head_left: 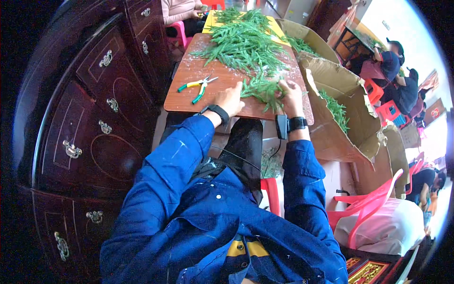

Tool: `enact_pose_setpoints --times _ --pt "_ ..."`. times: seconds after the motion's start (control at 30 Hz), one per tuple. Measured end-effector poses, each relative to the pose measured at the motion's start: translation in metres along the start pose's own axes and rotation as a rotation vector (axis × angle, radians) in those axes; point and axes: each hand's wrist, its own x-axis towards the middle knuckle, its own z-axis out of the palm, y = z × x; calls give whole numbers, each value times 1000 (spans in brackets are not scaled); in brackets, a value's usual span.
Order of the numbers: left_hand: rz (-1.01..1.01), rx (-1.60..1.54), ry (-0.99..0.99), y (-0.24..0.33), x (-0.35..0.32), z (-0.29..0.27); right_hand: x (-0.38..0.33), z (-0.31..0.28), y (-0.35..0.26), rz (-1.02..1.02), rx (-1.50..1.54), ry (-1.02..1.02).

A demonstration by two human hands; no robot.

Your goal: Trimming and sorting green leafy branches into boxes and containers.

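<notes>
On the brown board (pixel 187 71) in front of me lies a big heap of green feathery sprigs (pixel 241 40). My right hand (pixel 292 98) is closed, its thumb and fingers pinching a bushy green sprig (pixel 268 92) above the board's near edge. At the other end of that greenery my left hand (pixel 230 100) is closed too, its fingertips against the leaves; the exact grip is partly hidden. Left of my left hand rest pliers (pixel 201 87) with green and yellow handles, their jaws parted. Each wrist wears a black band.
Cardboard boxes (pixel 326 71) holding green sprigs (pixel 336 111) stand along the right side. A dark wooden cabinet (pixel 94 118) flanks the left. A person (pixel 182 12) sits at the far left of the table, and several others at the right. A pink chair (pixel 359 203) stands at the lower right.
</notes>
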Motion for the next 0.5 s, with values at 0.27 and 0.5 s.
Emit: enact_pose_setpoints --times 0.27,0.5 --pt "-43 -425 252 -60 3 -10 -13 36 21 -238 -937 426" --pt "-285 -1467 -172 -59 -31 -89 14 23 50 -600 -936 323"
